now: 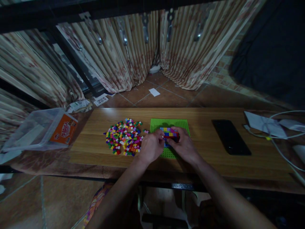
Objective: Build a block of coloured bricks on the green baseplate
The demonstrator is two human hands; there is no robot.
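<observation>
A green studded baseplate [157,124] lies on the wooden table [205,159]. A small block of multicoloured bricks [168,131] stands on the plate. My left hand [150,147] rests at the plate's left edge, fingertips pinched at the block's left side. My right hand [184,145] covers the plate's lower right and presses its fingers on the block's right side. What each fingertip holds is hidden. To the left of my left hand lies a heap of loose coloured bricks [124,136].
A black phone [230,136] lies flat to the right. White papers and cables [269,127] occupy the far right end. A clear plastic tub with an orange label [45,130] sits tipped at the left. Curtains [133,51] hang behind; tiled floor lies below.
</observation>
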